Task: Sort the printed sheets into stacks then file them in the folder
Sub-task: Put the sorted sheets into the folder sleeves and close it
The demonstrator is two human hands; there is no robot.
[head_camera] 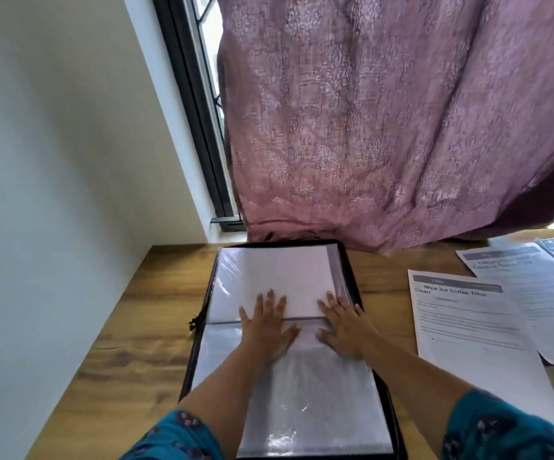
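Lying open on the wooden surface (129, 333), the folder (352, 270) shows clear sleeves; the left hand (267, 327) and right hand (345, 327) press flat on it, fingers spread. Printed sheets (475, 330) lie just right of it, below a pink curtain (385, 127).

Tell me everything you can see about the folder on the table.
The folder lies open and flat on the wooden table, its far end just short of the curtain. It has a black zip-style edge with a small pull at its left side, and holds glossy clear plastic sleeves. The far half shows white paper in a sleeve; the near sleeve looks empty. The left hand and right hand press flat across its middle.
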